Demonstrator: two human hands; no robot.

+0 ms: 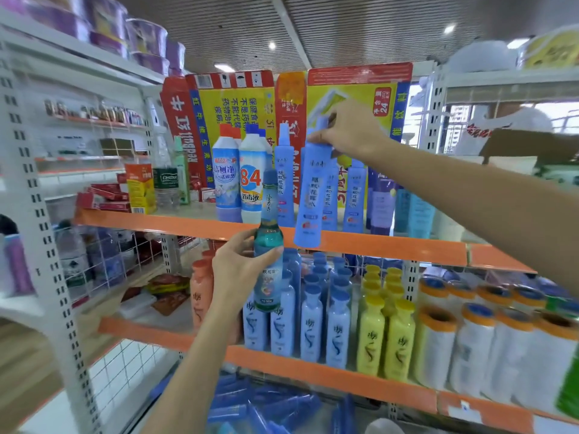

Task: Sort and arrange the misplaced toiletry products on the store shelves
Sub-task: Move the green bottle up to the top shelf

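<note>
At the front of the orange-edged upper shelf (360, 242), the right hand (347, 128) pinches the neck of a tall blue plastic spray bottle (311, 195) just under its cap, fingers curled round it. That bottle hangs slightly tilted, its base level with the shelf's front lip; whether it touches the lip cannot be told. Lower and to the left, the left hand (239, 267) grips a slim teal-green glass-like bottle with a blue cap (268, 245) around its middle, upright, in front of the shelf edge. Behind the held blue bottle stand matching blue spray bottles (354, 195) in a row on the upper shelf, with two white cleaner bottles (239, 180) just beside them to the left. Flattened red and yellow cartons (238, 98) line the back. On the shelf below stand blue-capped pale bottles (310, 324), yellow bottles (385, 336) and one orange bottle (200, 292).
</note>
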